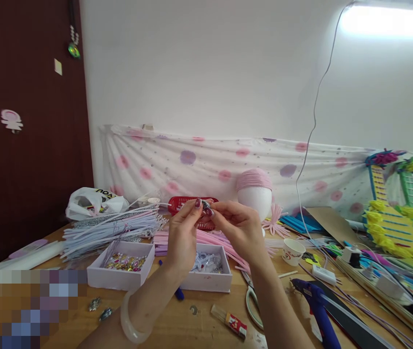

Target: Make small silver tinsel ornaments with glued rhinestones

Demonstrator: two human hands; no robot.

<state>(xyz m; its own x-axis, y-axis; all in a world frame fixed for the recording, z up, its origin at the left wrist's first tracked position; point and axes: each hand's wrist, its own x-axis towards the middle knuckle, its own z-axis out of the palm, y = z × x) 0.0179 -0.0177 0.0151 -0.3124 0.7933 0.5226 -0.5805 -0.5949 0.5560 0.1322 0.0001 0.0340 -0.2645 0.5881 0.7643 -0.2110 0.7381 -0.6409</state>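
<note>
Raised over the middle of the table, my left hand [183,233] and my right hand [238,229] meet at the fingertips. Both pinch a small dark, silvery ornament [205,205], mostly covered by fingers and thumbs. Two similar silvery ornaments, one [94,304] beside another [105,314], lie at the lower left. Below my left hand stands a white box [117,281] with gold, pink and pearly beads. Behind my forearms is a second white box [206,283] holding clear and whitish pieces. Bundles of pink pipe cleaners [161,238] lie behind the boxes.
At the right lie a blue glue gun [315,305], scissors [253,305] and a paper cup [293,252]. A clear tube with a red label [233,324] is in front. Silvery-white pipe cleaners [108,230] fill the left; a white foam head form [255,196] stands behind.
</note>
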